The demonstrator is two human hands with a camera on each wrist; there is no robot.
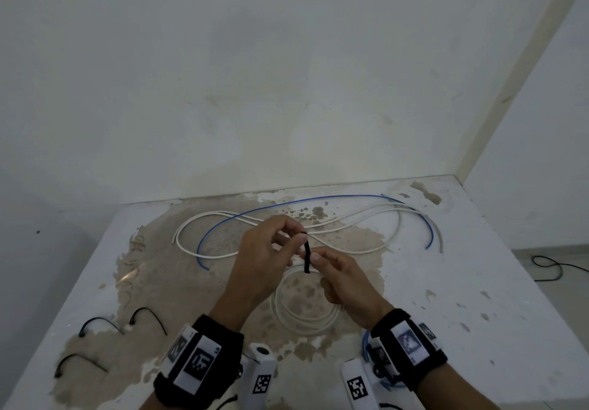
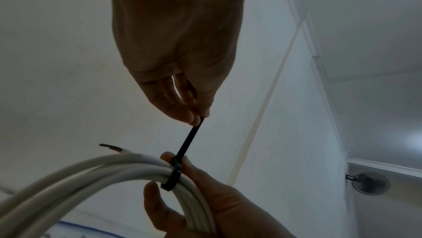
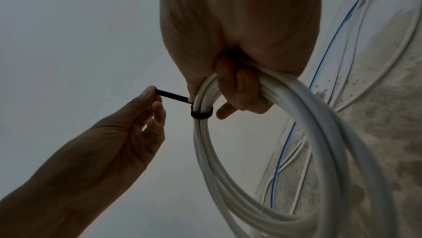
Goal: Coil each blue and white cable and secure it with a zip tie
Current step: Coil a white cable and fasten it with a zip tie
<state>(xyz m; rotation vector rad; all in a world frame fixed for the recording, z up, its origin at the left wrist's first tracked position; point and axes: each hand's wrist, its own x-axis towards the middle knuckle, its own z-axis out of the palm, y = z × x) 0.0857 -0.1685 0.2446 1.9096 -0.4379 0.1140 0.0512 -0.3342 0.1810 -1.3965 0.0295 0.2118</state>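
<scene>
My right hand grips a coil of white cable held above the table. A black zip tie is looped round the coil's strands just below my fingers. My left hand pinches the tie's free tail between thumb and fingertips, up and to the left of the coil. In the left wrist view the left hand holds the tail of the zip tie, whose band wraps the coil. In the right wrist view the band of the zip tie sits snug on the coil.
A loose blue cable and loose white cables sprawl across the far half of the table. Three spare black zip ties lie at the front left. Part of a blue cable shows beside my right wrist. The wall stands close behind.
</scene>
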